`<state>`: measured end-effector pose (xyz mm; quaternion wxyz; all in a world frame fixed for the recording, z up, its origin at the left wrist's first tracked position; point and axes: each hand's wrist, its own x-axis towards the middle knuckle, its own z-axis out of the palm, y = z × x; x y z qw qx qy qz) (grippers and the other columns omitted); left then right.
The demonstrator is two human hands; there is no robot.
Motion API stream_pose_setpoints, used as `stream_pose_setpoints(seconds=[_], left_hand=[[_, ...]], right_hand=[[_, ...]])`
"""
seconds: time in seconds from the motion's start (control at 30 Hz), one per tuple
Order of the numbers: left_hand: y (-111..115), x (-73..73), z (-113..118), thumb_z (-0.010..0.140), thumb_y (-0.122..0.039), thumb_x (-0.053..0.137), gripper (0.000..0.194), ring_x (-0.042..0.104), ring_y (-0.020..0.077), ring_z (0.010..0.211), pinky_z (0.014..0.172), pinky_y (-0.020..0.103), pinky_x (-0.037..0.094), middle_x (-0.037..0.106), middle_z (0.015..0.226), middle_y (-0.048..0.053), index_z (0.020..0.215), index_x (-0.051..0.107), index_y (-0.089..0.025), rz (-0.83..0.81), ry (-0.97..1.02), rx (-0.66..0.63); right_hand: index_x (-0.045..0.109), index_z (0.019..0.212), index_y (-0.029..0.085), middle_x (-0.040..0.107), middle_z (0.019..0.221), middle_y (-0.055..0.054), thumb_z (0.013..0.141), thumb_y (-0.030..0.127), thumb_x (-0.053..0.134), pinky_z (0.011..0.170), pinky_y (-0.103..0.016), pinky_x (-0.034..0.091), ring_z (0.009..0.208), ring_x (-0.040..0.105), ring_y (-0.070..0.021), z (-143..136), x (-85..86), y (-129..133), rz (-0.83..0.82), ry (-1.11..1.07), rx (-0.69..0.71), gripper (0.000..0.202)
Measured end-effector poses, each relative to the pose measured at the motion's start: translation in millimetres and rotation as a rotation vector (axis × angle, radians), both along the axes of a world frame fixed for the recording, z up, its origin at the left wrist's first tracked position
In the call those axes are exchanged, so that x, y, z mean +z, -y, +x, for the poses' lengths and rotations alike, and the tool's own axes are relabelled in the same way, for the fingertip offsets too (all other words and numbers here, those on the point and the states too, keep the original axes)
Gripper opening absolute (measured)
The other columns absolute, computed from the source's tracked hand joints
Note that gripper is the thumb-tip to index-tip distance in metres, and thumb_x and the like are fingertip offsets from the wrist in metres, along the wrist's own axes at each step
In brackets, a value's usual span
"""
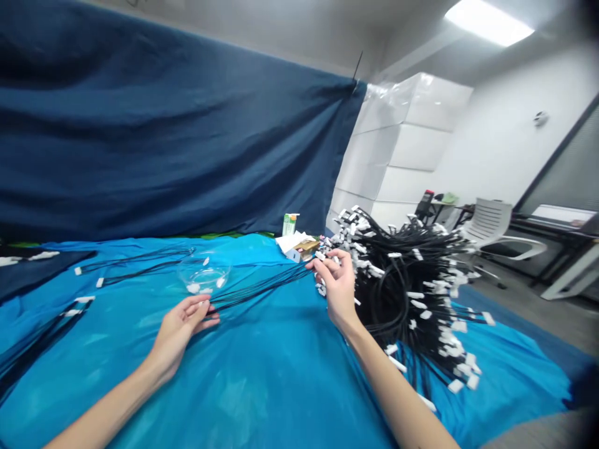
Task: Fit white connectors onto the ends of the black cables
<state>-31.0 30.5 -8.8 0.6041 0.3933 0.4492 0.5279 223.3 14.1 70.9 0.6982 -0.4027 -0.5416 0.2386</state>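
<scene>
Two hands (183, 324) (340, 288) hold one harness (262, 285)

Both forearms (122, 396) reach forward, the left grip (181, 325) and right grip (340, 284) each pinched, well apart.

A dark blue curtain (163, 143) hangs beside stacked white boxes (416, 146) (shiny on top), and a white-backed chair (489, 223) stands near a desk (543, 227).
</scene>
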Motion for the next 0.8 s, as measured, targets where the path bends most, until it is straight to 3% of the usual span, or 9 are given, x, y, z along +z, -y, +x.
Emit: stream_pose_setpoints(seconds=[0.13,0.27,0.4,0.53,0.67,0.8], left_hand=[[-3,1.9,1,0.066,-0.015,0.060,0.034,0.053,0.0083,0.076,0.075,0.024,0.051,0.052,0.084,0.005,0.097,0.048,-0.010,-0.048,0.134,0.028],[1,10.8,3,0.062,-0.016,0.062,0.034,0.053,0.0094,0.078,0.076,0.023,0.051,0.051,0.082,0.003,0.092,0.047,-0.011,-0.065,0.199,0.010],[13,15.8,8,0.062,-0.026,0.066,0.034,0.050,0.0066,0.074,0.083,0.026,0.048,0.048,0.077,0.000,0.087,0.045,-0.014,-0.025,0.209,-0.219],[31,16.0,18,0.059,-0.039,0.067,0.042,0.050,0.0080,0.071,0.076,0.026,0.049,0.048,0.077,0.002,0.089,0.047,-0.018,-0.074,0.157,-0.364],[43,16.4,23,0.052,-0.047,0.069,0.049,0.053,0.0169,0.088,0.075,0.028,0.048,0.048,0.103,0.004,0.091,0.052,-0.021,-0.031,0.116,-0.538],[44,14.8,21,0.057,-0.047,0.065,0.042,0.053,0.0180,0.089,0.079,0.028,0.046,0.049,0.102,0.004,0.089,0.054,-0.023,-0.016,0.083,-0.638]], right_hand=[[0.044,0.098,0.016,0.060,0.078,-0.005,0.078,0.027,0.054,0.066,-0.023,0.043,0.077,0.056,-0.0127,16,25.9,16,0.010,0.158,0.169,0.026],[0.044,0.106,0.017,0.059,0.083,-0.005,0.080,0.027,0.051,0.080,-0.031,0.045,0.084,0.057,-0.0140,27,41.2,33,0.000,0.215,0.283,0.029],[0.045,0.110,0.012,0.060,0.086,-0.007,0.077,0.029,0.055,0.077,-0.030,0.049,0.076,0.058,-0.0127,34,51.3,46,-0.147,0.135,0.242,0.039],[0.048,0.107,0.006,0.061,0.088,-0.012,0.070,0.025,0.063,0.076,-0.029,0.051,0.071,0.061,-0.0137,45,70.0,51,-0.422,0.068,0.186,0.044],[0.055,0.095,0.002,0.061,0.085,-0.016,0.068,0.014,0.062,0.068,-0.025,0.054,0.067,0.062,-0.0160,62,101.6,50,-0.501,0.101,0.081,0.031],[0.057,0.086,-0.001,0.060,0.083,-0.019,0.067,0.002,0.058,0.062,-0.021,0.055,0.066,0.062,-0.0191,83,145.3,50,-0.452,0.085,-0.064,0.019]])
